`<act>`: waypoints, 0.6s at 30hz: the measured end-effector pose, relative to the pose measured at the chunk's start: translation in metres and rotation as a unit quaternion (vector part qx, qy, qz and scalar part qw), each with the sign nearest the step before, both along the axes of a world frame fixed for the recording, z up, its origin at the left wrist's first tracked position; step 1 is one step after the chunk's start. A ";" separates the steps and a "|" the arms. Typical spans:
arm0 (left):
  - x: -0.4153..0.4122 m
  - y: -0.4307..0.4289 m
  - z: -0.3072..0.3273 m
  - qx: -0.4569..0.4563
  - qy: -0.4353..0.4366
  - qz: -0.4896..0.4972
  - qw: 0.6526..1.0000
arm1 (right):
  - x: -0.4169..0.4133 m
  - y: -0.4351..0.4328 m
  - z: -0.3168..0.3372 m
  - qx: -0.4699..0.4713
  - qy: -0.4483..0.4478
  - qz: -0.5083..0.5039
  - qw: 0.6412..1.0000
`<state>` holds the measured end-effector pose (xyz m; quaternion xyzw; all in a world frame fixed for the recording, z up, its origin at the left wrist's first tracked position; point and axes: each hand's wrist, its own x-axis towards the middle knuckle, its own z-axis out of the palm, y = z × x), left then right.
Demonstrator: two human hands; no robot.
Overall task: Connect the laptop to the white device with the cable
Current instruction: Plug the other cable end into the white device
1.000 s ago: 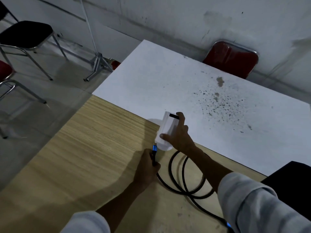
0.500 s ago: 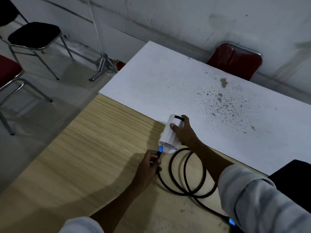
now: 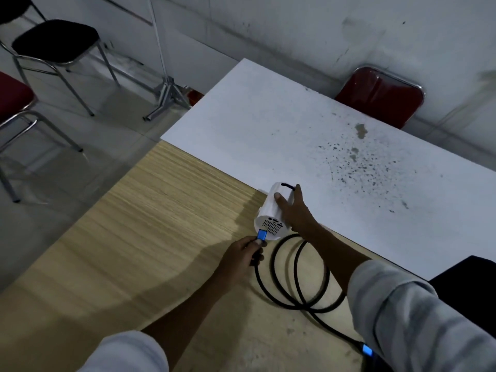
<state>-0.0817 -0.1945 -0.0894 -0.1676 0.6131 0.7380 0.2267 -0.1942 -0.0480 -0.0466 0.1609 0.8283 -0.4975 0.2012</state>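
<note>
The white device [image 3: 269, 210] lies tipped on its side where the wood table meets the white table, its vented back face with ports turned toward me. My right hand [image 3: 294, 210] grips its top and side. My left hand [image 3: 243, 257] pinches the cable's blue plug [image 3: 261, 234], whose tip touches the lower left edge of the device's back. The black cable [image 3: 300, 280] loops on the wood table and runs to a second blue plug [image 3: 367, 351] at the bottom right. The black laptop [image 3: 467, 280] shows only as a dark corner at the right edge.
A wood-grain table [image 3: 134, 251] meets a stained white table [image 3: 295, 124]. A red chair [image 3: 381, 100] stands behind the white table. A black chair [image 3: 56, 41], a red chair [image 3: 13, 100] and a metal stand [image 3: 166, 98] are on the floor at left.
My right hand has tipped the device from upright onto its side, back face toward me. My left hand has brought the blue plug up to that face.
</note>
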 end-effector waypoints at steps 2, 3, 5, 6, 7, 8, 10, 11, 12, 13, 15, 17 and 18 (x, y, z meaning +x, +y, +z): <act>-0.001 -0.001 0.004 0.009 0.001 -0.015 1.000 | 0.001 0.001 0.004 -0.023 -0.012 -0.018 1.000; -0.002 -0.001 0.006 0.010 0.001 -0.022 1.000 | 0.002 0.003 0.002 -0.031 -0.030 -0.028 0.999; -0.002 0.000 0.010 0.012 -0.003 -0.028 1.000 | 0.003 0.005 0.001 -0.035 -0.069 -0.044 0.996; -0.003 0.002 0.011 0.015 -0.007 -0.030 0.999 | 0.001 0.007 -0.004 -0.028 -0.076 -0.045 0.996; -0.003 0.003 0.013 0.018 -0.011 -0.030 0.999 | -0.001 0.010 -0.014 -0.021 -0.078 -0.044 0.996; -0.003 0.005 0.014 0.018 -0.013 -0.031 0.999 | -0.003 0.012 -0.022 -0.015 -0.075 -0.044 0.996; -0.003 0.007 0.016 0.018 -0.013 -0.036 0.999 | -0.005 0.013 -0.029 -0.019 -0.061 -0.048 0.997; -0.003 0.008 0.017 0.016 -0.010 -0.039 0.999 | -0.003 0.011 -0.024 -0.020 -0.056 -0.050 0.997; -0.003 0.008 0.018 0.017 -0.007 -0.044 0.999 | -0.001 0.009 -0.020 -0.019 -0.054 -0.051 0.997; -0.004 0.009 0.019 0.020 -0.007 -0.047 0.999 | 0.000 0.007 -0.017 -0.018 -0.052 -0.052 0.997; -0.003 0.008 0.018 0.026 0.001 -0.053 0.998 | 0.002 0.004 -0.013 -0.012 -0.049 -0.054 0.997; -0.002 0.006 0.016 0.012 0.028 -0.061 0.998 | 0.004 0.001 -0.011 -0.002 -0.047 -0.055 0.997; -0.001 0.005 0.015 0.002 0.043 -0.062 0.997 | 0.007 0.000 -0.009 0.005 -0.046 -0.052 0.998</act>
